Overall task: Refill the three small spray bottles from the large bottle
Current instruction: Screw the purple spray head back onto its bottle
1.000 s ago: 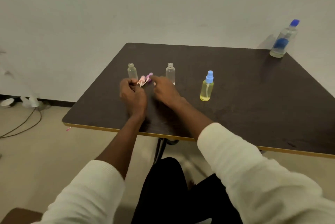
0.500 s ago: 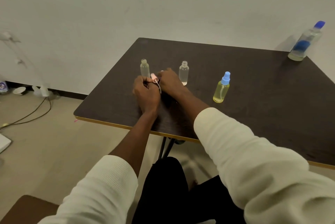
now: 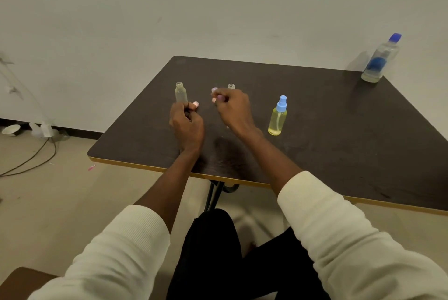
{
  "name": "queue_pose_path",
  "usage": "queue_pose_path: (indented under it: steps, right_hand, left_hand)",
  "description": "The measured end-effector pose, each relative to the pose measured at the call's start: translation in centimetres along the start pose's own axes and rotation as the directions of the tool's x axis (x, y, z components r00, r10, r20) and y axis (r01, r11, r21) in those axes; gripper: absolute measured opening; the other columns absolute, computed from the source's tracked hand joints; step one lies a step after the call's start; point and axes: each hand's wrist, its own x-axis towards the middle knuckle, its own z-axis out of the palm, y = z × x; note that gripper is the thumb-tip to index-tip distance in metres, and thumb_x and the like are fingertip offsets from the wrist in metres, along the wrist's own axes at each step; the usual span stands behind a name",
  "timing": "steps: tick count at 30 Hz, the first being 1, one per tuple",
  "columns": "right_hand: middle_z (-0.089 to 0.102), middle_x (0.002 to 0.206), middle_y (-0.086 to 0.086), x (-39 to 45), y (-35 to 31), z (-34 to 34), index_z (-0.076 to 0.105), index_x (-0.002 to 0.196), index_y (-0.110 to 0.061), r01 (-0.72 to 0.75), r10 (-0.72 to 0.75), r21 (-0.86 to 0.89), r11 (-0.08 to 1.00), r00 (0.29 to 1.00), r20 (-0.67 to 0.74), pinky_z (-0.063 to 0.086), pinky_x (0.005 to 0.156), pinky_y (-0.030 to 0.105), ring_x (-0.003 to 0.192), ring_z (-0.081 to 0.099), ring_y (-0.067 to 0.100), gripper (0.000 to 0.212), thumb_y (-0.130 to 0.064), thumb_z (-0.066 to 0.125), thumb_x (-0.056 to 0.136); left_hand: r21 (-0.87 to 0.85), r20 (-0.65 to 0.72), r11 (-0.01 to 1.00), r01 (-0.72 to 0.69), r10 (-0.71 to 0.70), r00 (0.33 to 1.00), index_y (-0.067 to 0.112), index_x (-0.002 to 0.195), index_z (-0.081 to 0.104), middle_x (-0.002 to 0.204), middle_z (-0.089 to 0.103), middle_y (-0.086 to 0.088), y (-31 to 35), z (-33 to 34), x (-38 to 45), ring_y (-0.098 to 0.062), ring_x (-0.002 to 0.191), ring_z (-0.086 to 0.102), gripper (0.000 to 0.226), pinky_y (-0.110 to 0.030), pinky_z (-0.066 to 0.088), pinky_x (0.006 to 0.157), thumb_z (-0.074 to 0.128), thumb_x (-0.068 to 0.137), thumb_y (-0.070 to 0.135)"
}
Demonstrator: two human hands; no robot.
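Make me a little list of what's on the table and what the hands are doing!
table: dark top
big bottle: blue cap, far right corner
capped bottle: yellow liquid, blue sprayer
open bottles: two, no tops
left hand: pinches pink sprayer
right hand: pinches purple sprayer

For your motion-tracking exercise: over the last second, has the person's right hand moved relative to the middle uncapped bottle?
Yes. The right hand was beside the left hand, left of the middle uncapped bottle; it has shifted rightward and now covers that bottle's body.
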Motion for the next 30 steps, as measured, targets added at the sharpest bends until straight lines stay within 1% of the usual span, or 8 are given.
queue_pose_path:
  steps: [2, 4, 8, 12, 16, 20, 25, 30]
  right_hand:
    - [0.067, 0.078, -0.005, 0.8, -1.0, -1.6, 0.067, 0.083, -0.014, -0.024, 0.031, 0.083, 0.996, 0.997, -0.077, 0.047, 0.062, 0.017, 0.071, 0.06, 0.008, 0.011, -0.018, 0.06, 0.091]
    - [0.057, 0.073, -0.006, 1.9, -1.9, -3.3, 0.053, 0.085, -0.013, -0.055, 0.077, 0.149, 0.987, 0.986, -0.146, 0.041, 0.056, 0.015, 0.063, 0.051, 0.006, 0.013, -0.02, 0.063, 0.091]
    - [0.065, 0.093, -0.003, 4.6, -2.3, -5.0, 0.061, 0.115, -0.015, -0.116, 0.159, 0.307, 0.944, 0.98, -0.12, 0.049, 0.072, 0.019, 0.078, 0.058, 0.006, 0.02, -0.02, 0.059, 0.095]
    - [0.071, 0.096, 0.004, 5.8, -1.9, -5.5, 0.068, 0.103, -0.01, -0.15, 0.21, 0.4, 0.904, 0.972, -0.11, 0.052, 0.085, 0.035, 0.085, 0.062, 0.011, 0.014, -0.009, 0.061, 0.091]
    - [0.071, 0.097, -0.003, 6.2, -1.3, -4.9, 0.066, 0.102, -0.014, -0.134, 0.187, 0.355, 0.925, 0.975, -0.118, 0.054, 0.088, 0.034, 0.093, 0.066, 0.012, 0.015, -0.009, 0.062, 0.089]
    - [0.068, 0.095, -0.008, 6.3, -1.1, -4.9, 0.066, 0.107, -0.015, -0.039, 0.09, 0.301, 0.953, 0.983, -0.158, 0.05, 0.083, 0.022, 0.091, 0.064, 0.008, 0.019, -0.009, 0.059, 0.091]
    - [0.069, 0.093, -0.009, 6.7, -0.7, -4.6, 0.066, 0.106, -0.016, -0.005, 0.054, 0.281, 0.96, 0.985, -0.165, 0.053, 0.086, 0.033, 0.092, 0.065, 0.011, 0.016, -0.012, 0.058, 0.093]
    - [0.069, 0.095, -0.011, 6.4, -0.2, -4.2, 0.066, 0.11, -0.016, -0.032, 0.075, 0.286, 0.958, 0.987, -0.14, 0.053, 0.089, 0.031, 0.095, 0.065, 0.008, 0.019, -0.011, 0.058, 0.094]
  left_hand:
    - [0.006, 0.068, 0.997, -0.072, 0.072, 0.995, 0.008, 0.09, 0.057, 0.092, 0.06, -0.008, -0.1, 0.3, -0.3, -0.016, 0.083, 0.056, 0.013, -0.014, 0.046, 0.074, 0.053, 0.086, -0.004]
    - [0.015, 0.16, 0.994, -0.111, 0.107, 0.981, 0.009, 0.095, 0.058, 0.097, 0.061, -0.012, 0.0, 0.8, -0.5, -0.022, 0.088, 0.059, 0.016, -0.029, 0.052, 0.079, 0.053, 0.085, -0.001]
    - [0.028, 0.222, 0.998, -0.055, 0.048, 0.974, 0.005, 0.109, 0.059, 0.108, 0.061, -0.01, 0.8, 2.7, -0.7, -0.022, 0.098, 0.059, 0.031, -0.04, 0.053, 0.087, 0.056, 0.078, 0.003]
    - [0.058, 0.399, 0.998, 0.038, -0.058, 0.915, 0.009, 0.141, 0.043, 0.142, 0.05, -0.01, 1.0, 5.3, -0.5, -0.022, 0.13, 0.047, 0.063, -0.036, 0.041, 0.11, 0.07, 0.084, 0.008]
    - [0.077, 0.452, 0.989, 0.128, -0.149, 0.879, 0.012, 0.155, 0.024, 0.16, 0.031, -0.007, 0.5, 7.3, 0.0, -0.021, 0.146, 0.03, 0.084, -0.038, 0.027, 0.12, 0.074, 0.087, 0.02]
    - [0.087, 0.438, 0.977, 0.195, -0.213, 0.874, 0.013, 0.154, 0.028, 0.154, 0.041, -0.006, -0.9, 8.5, 0.9, -0.021, 0.142, 0.038, 0.086, -0.043, 0.034, 0.117, 0.076, 0.086, 0.031]
    - [0.083, 0.429, 0.976, 0.201, -0.217, 0.877, 0.012, 0.141, 0.047, 0.133, 0.06, -0.004, -1.4, 8.8, 1.3, -0.019, 0.123, 0.055, 0.066, -0.035, 0.046, 0.103, 0.076, 0.086, 0.033]
    - [0.044, 0.439, 0.985, 0.166, -0.169, 0.883, 0.017, 0.125, 0.059, 0.111, 0.065, 0.008, -1.4, 8.6, 1.2, -0.01, 0.104, 0.06, 0.044, -0.027, 0.048, 0.089, 0.075, 0.087, 0.03]
